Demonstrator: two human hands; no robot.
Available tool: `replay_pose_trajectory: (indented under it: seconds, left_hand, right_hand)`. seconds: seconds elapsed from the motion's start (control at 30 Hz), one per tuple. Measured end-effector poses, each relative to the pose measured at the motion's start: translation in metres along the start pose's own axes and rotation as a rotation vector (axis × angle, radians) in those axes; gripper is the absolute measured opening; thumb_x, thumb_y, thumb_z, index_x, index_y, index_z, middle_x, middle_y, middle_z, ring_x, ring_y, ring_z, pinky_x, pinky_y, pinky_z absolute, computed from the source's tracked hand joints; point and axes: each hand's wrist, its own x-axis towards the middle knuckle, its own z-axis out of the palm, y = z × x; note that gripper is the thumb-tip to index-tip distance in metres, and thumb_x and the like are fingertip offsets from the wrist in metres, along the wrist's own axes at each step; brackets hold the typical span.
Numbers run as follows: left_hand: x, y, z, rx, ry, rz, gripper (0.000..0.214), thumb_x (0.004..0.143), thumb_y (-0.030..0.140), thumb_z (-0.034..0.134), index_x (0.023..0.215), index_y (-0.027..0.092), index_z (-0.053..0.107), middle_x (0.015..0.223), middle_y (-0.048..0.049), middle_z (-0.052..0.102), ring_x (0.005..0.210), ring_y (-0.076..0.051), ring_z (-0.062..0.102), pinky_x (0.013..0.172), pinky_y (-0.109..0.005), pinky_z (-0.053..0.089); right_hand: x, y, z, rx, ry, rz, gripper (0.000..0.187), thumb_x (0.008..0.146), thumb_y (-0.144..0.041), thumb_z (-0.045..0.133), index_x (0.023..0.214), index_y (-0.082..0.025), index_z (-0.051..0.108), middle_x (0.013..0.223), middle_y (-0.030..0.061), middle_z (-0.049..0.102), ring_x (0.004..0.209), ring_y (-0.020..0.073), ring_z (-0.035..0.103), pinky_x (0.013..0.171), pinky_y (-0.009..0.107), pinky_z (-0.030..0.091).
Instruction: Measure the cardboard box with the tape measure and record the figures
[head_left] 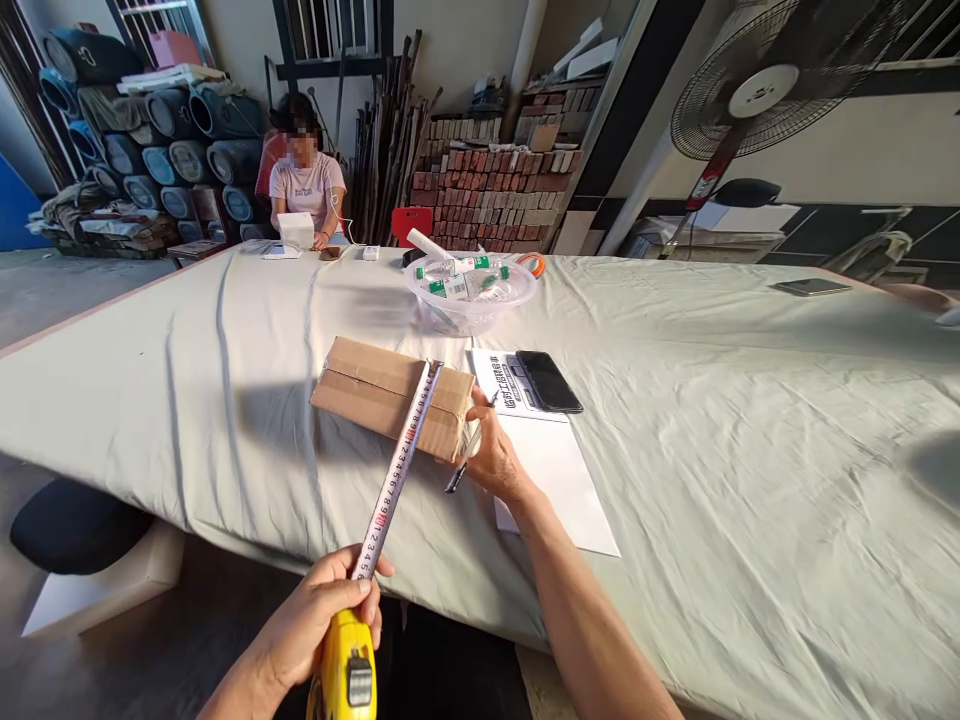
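My left hand (319, 615) grips a yellow tape measure (346, 672) near the table's front edge. Its white blade (397, 470) runs out across the top of a flat cardboard box (379, 392) lying on the cloth, with the hook at the box's far edge. My right hand (491, 450) rests against the box's right end and holds a pen (463, 462) between its closed fingers. White paper sheets (559, 480) lie just right of that hand. A black phone (548, 381) sits on a printed sheet.
A clear plastic bowl (517, 290) holding small bottles stands behind the box. A person (306, 190) sits at the far end of the cloth-covered table (712, 420). A fan (765, 95) stands at right, a dark stool (71, 525) at lower left. Another phone (811, 287) lies far right.
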Motion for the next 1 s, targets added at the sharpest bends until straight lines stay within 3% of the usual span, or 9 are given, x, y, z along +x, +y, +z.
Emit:
replay_pose_trajectory:
  seconds: [0.37, 0.8, 1.0]
  left_hand:
    - [-0.006, 0.006, 0.005, 0.03, 0.024, -0.009, 0.019, 0.079, 0.026, 0.066, 0.095, 0.014, 0.065, 0.063, 0.0008, 0.055, 0.061, -0.017, 0.06, 0.062, -0.028, 0.044]
    - [-0.006, 0.007, 0.007, 0.041, 0.043, -0.008, 0.02, 0.078, 0.026, 0.067, 0.093, 0.014, 0.065, 0.062, 0.0006, 0.055, 0.061, -0.017, 0.06, 0.064, -0.03, 0.045]
    - [-0.007, 0.013, 0.002, 0.206, 0.024, 0.049, 0.022, 0.084, 0.033, 0.066, 0.096, 0.015, 0.065, 0.067, -0.0009, 0.058, 0.062, -0.015, 0.058, 0.062, -0.027, 0.043]
  right_hand:
    - [0.0, 0.004, 0.001, 0.012, -0.012, 0.0, 0.056, 0.068, -0.039, 0.079, 0.104, -0.024, 0.038, 0.155, 0.022, 0.031, 0.146, 0.0357, 0.029, 0.109, 0.057, 0.037]
    - [0.004, -0.003, -0.001, 0.041, -0.008, 0.0, 0.057, 0.066, -0.036, 0.08, 0.101, -0.026, 0.036, 0.154, 0.0232, 0.03, 0.143, 0.0349, 0.034, 0.105, 0.055, 0.04]
    - [0.002, -0.002, -0.002, 0.141, -0.002, 0.045, 0.061, 0.065, -0.045, 0.081, 0.103, -0.026, 0.037, 0.154, 0.0183, 0.031, 0.145, 0.0351, 0.03, 0.112, 0.057, 0.032]
